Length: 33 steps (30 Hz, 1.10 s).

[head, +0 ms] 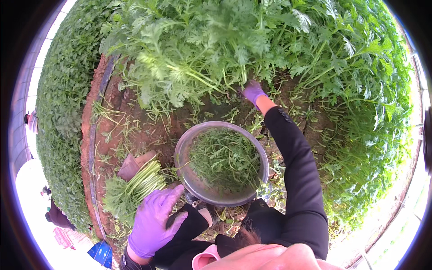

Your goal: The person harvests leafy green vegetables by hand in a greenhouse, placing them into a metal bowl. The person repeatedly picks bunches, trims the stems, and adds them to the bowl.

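My right hand (252, 91), in a purple glove, reaches forward to the base of the standing leafy green plants (209, 40). Its fingers are partly hidden at a pale stem, so their grip cannot be made out. My left hand (157, 219), also gloved in purple, is raised at the lower left with fingers apart and nothing in it. Just beyond it, a bundle of cut greens (143, 185) lies on the soil, stems together. Between my arms stands a round metal basin (221, 204) with loose cut leaves and stems (229, 155) inside.
Brownish-pink blocks or boards (130, 167) lie beside the bundle. A dark strip (92, 145) edges the bed at left, with another dense plant bed (64, 118) beyond. People (59, 214) are at the far left, near a blue bag (101, 253). Plant stubble and scraps cover the soil.
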Available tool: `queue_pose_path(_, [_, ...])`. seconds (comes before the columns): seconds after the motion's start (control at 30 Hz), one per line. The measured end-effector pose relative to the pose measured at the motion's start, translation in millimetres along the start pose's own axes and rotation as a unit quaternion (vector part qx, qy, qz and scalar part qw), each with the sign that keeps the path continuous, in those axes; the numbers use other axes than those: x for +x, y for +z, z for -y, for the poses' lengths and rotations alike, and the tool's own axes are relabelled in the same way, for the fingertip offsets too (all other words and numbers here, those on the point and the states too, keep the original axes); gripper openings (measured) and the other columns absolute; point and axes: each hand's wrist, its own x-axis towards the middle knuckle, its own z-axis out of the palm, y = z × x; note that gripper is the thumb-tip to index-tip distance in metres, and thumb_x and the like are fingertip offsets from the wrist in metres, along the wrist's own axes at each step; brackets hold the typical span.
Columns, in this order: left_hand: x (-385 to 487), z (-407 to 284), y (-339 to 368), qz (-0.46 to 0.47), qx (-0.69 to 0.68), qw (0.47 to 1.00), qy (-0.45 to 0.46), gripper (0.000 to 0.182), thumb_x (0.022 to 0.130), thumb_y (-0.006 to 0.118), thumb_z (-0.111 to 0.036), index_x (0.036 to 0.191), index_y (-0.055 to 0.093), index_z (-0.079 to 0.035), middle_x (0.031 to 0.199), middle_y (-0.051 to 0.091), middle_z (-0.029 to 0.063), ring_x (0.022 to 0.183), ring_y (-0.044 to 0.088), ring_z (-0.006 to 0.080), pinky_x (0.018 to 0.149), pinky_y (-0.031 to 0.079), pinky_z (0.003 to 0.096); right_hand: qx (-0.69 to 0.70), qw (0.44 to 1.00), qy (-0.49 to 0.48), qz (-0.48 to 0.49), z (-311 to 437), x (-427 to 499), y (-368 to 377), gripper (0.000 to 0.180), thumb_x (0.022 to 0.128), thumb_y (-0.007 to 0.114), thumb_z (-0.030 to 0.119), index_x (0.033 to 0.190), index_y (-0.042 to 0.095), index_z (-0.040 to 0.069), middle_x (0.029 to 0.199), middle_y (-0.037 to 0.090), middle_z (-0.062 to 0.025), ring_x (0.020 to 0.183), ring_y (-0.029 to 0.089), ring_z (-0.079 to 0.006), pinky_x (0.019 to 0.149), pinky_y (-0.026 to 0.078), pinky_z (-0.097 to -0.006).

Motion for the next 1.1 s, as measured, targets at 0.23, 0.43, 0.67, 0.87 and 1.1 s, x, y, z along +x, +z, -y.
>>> queue_pose_path(0.23, [4.2, 8.9, -2.1, 0.025, -0.023, 0.999, -0.03, 0.057, 0.08, 0.07, -0.022, 0.131, 0.05, -0.008, 0.114, 0.06, 0.0131, 0.102, 0.057, 0.0336, 0.092, 0.044, 0.0426, 0.047, 0.958, -0.073, -0.272, -39.6, -17.6, -64.9, 0.038, 0.091, 0.055, 0.03, 0.117, 0.059, 0.002, 0.108, 0.062, -0.0181, 0.101, 0.06, -0.0294, 0.083, 0.05, -0.0367])
queue_pose_path(0.43, [10.8, 5.0, -5.2, 0.038, -0.011, 0.999, -0.037, 0.056, 0.08, 0.069, -0.023, 0.131, 0.051, -0.008, 0.113, 0.059, 0.0137, 0.104, 0.056, 0.0339, 0.094, 0.043, 0.0425, -0.167, 0.974, -0.054, -0.146, -33.6, 72.0, -51.8, 0.053, 0.088, 0.052, 0.03, 0.136, 0.047, 0.009, 0.137, 0.048, -0.016, 0.127, 0.045, -0.0295, 0.105, 0.037, -0.0392])
queue_pose_path(0.67, [16.6, 3.1, -5.7, 0.045, -0.012, 0.998, -0.044, 0.056, 0.081, 0.069, -0.024, 0.131, 0.051, -0.007, 0.114, 0.059, 0.014, 0.105, 0.055, 0.0339, 0.095, 0.043, 0.0428, -0.329, 0.944, -0.024, 0.005, -21.4, 83.0, -71.8, 0.066, 0.09, 0.05, 0.04, 0.145, 0.033, 0.009, 0.15, 0.035, -0.0096, 0.137, 0.035, -0.0286, 0.111, 0.03, -0.0447])
queue_pose_path(0.87, [17.0, 3.1, -8.0, 0.058, -0.014, 0.997, -0.041, 0.056, 0.082, 0.069, -0.024, 0.132, 0.05, -0.008, 0.114, 0.059, 0.0145, 0.105, 0.055, 0.0342, 0.094, 0.043, 0.0426, -0.142, 0.99, 0.004, -0.001, -19.4, 62.6, -92.7, 0.057, 0.087, 0.053, 0.051, 0.115, 0.065, 0.003, 0.121, 0.062, -0.0202, 0.113, 0.06, -0.0326, 0.099, 0.045, -0.0368])
queue_pose_path(1.1, [20.6, 2.5, -7.8, 0.074, -0.038, 0.994, -0.077, 0.055, 0.081, 0.069, -0.021, 0.131, 0.052, -0.006, 0.119, 0.06, 0.0137, 0.109, 0.054, 0.0332, 0.097, 0.04, 0.0416, -0.076, 0.991, -0.096, -0.058, 7.9, 7.8, -56.1, 0.021, 0.091, 0.058, 0.016, 0.109, 0.07, 0.015, 0.088, 0.067, -0.0159, 0.085, 0.068, -0.025, 0.075, 0.055, -0.0333])
